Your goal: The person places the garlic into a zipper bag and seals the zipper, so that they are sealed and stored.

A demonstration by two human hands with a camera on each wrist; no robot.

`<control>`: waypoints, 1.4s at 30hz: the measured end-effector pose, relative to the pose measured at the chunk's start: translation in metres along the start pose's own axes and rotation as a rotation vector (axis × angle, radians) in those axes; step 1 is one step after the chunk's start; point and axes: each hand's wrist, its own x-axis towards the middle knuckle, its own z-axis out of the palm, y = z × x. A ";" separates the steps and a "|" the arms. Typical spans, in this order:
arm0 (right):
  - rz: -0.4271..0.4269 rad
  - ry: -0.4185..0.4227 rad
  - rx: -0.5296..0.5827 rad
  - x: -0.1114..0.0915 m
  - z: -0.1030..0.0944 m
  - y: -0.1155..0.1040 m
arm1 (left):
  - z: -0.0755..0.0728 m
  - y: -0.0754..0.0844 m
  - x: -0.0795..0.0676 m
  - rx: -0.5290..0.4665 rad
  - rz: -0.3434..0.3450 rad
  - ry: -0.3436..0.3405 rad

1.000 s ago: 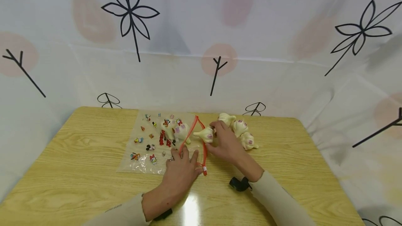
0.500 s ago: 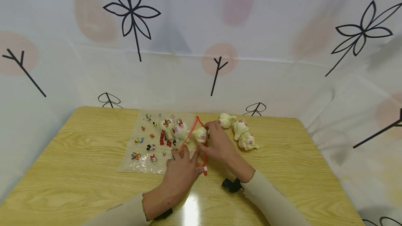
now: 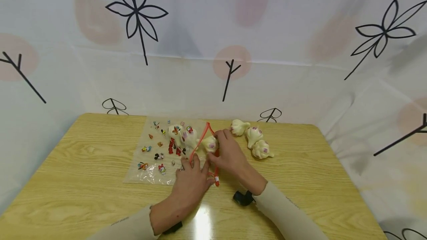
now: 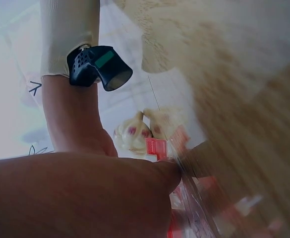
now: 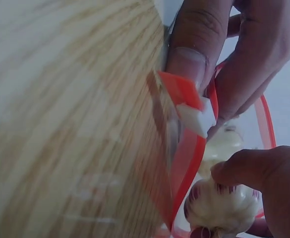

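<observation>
Garlic bulb [image 3: 210, 144] gripped by right hand [image 3: 231, 156], left hand [image 3: 192, 180] pinching cartoon-printed bag [image 3: 150, 158], red lettering [image 3: 171, 146] illegible

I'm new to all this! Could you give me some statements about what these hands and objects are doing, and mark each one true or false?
1. The right hand grips a garlic bulb at the mouth of the clear bag. True.
2. The bag stands upright. False: it lies down on the wooden table.
3. The left hand holds the bag by its red edge. True.
4. The bag has no pictures on it. False: small, colourful cartoon figures are printed on it.
5. Two bulbs show through the bag's plastic. True.
6. Five bulbs lie on the table beside the bag. False: three bulbs lie there.
</observation>
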 end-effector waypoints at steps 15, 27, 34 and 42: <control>0.005 0.054 0.021 -0.001 0.008 -0.006 | 0.001 0.000 -0.002 -0.020 -0.006 0.042; 0.034 0.064 0.010 0.006 0.013 -0.020 | 0.003 -0.001 -0.002 -0.005 0.004 0.020; 0.061 0.064 0.013 0.009 0.018 -0.022 | 0.002 0.000 -0.001 -0.033 -0.003 0.034; 0.125 0.047 0.054 0.012 0.020 -0.021 | 0.004 -0.001 -0.001 -0.009 0.002 0.026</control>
